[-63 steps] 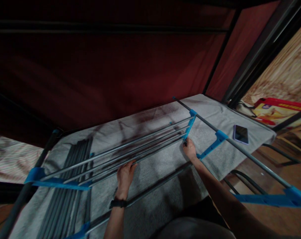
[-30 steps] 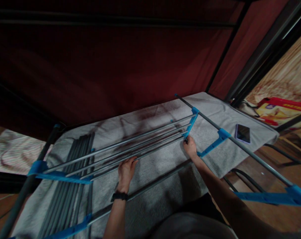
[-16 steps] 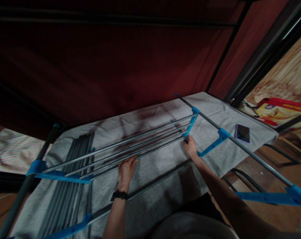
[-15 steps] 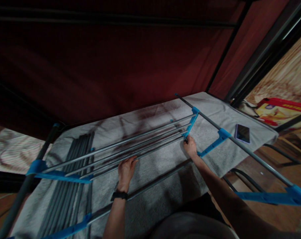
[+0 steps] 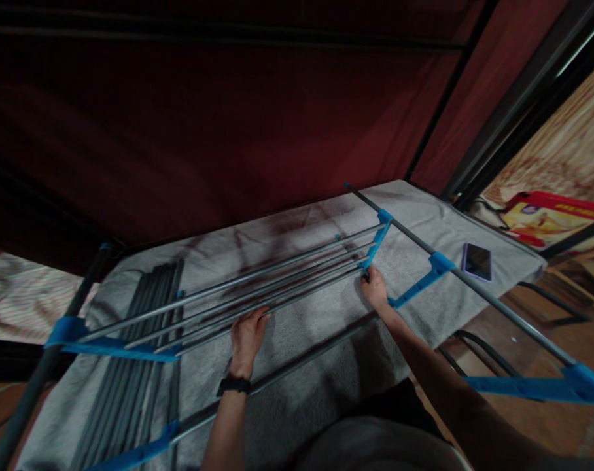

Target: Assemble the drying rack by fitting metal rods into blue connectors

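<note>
Grey metal tubes run side by side between a left blue plastic bracket (image 5: 115, 350) and a right blue plastic bracket (image 5: 377, 242), forming a rack shelf. My left hand (image 5: 248, 333), with a dark band at the wrist, has its fingers curled over the nearest metal tube (image 5: 311, 292) of that shelf. At the tube's right end my right hand (image 5: 374, 288) is closed on the front tip of the right bracket; its fingers hide part of the joint. Both brackets sit on grey poles, the left pole (image 5: 36, 386) and the right pole (image 5: 409, 237).
Several loose grey tubes (image 5: 125, 386) lie on the left of the cloth-covered surface (image 5: 297, 226). Closer to me runs another tube (image 5: 316, 350). A phone (image 5: 477, 261) rests at the right. Beyond it is a red and yellow box (image 5: 555, 219). Dark red fabric (image 5: 258, 124) hangs behind.
The view has shifted very slightly, so the left end of the rack appears a little further left. Both hands keep their places on the rack.
</note>
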`<state>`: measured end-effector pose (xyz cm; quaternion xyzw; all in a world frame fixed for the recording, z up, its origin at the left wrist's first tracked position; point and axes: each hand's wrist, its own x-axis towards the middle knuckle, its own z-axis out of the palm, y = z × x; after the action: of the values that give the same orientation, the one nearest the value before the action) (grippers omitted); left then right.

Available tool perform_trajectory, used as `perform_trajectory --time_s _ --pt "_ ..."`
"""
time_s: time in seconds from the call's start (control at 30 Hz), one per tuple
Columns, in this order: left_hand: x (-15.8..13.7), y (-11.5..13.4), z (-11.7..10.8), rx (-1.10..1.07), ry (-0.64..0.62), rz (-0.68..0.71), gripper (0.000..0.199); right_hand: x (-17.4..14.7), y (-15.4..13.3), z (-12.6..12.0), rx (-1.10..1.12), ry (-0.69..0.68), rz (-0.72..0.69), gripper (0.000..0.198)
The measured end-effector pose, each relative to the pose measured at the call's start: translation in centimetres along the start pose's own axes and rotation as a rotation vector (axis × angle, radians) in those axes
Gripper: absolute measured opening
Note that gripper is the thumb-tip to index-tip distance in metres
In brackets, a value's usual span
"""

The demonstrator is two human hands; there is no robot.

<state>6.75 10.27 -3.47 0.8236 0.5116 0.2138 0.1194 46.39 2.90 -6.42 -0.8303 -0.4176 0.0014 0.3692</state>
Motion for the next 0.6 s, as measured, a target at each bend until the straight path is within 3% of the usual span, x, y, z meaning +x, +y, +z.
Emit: perform_trajectory --time_s 0.6 --pt "-0.02 -0.12 0.11 0.024 -0.021 -0.021 0.027 0.05 0.21 0.24 0.01 -0.034 0.071 0.054"
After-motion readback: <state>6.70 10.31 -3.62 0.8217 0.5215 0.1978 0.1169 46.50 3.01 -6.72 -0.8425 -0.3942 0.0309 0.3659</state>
